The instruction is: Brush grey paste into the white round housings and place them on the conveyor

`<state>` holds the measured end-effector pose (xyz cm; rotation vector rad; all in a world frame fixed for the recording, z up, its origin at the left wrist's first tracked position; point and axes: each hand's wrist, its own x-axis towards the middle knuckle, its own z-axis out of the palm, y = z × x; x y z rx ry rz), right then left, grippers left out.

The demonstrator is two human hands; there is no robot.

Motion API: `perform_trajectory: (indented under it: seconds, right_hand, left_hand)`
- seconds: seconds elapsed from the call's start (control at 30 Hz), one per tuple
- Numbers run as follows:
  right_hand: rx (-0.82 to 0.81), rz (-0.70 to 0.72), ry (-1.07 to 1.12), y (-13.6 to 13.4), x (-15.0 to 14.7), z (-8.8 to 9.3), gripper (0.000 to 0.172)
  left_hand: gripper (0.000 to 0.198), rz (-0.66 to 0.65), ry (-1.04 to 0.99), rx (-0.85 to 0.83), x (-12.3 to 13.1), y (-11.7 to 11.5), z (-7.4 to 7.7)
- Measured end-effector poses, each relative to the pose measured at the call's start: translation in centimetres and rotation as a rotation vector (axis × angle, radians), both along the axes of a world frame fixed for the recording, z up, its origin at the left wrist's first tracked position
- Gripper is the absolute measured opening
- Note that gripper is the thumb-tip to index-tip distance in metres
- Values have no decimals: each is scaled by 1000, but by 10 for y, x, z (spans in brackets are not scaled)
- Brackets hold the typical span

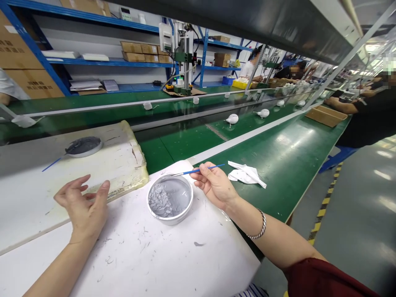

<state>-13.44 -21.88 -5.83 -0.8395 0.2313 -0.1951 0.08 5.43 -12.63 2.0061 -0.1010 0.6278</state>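
The right hand [213, 185] holds a thin blue brush [198, 170] over a round dish of grey paste [170, 199]. The open left hand [83, 205] is at lower left.

Nothing legible anywhere; cardboard cartons [21, 51] at ten o'clock carry dark printed blocks (far too small to read); small shelf-top instrument [125, 14] at eleven o'clock shows a dark display panel, characters unreadable; no other markings made out.

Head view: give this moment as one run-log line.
right hand: holds blue brush at grey paste tub | left hand: open beside tub
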Motion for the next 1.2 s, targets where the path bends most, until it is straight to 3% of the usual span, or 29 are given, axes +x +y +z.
perform_trajectory:
  seconds: [0.47, 1.2]
  right_hand:
    - [15, -49, -55, -11, 3, -6, 34]
    - [6, -31, -48, -10, 2, -4, 35]
  left_hand:
    - [80, 10, 43, -39, 8, 4, -3]
    - [72, 22, 63, -29, 3, 2, 3]
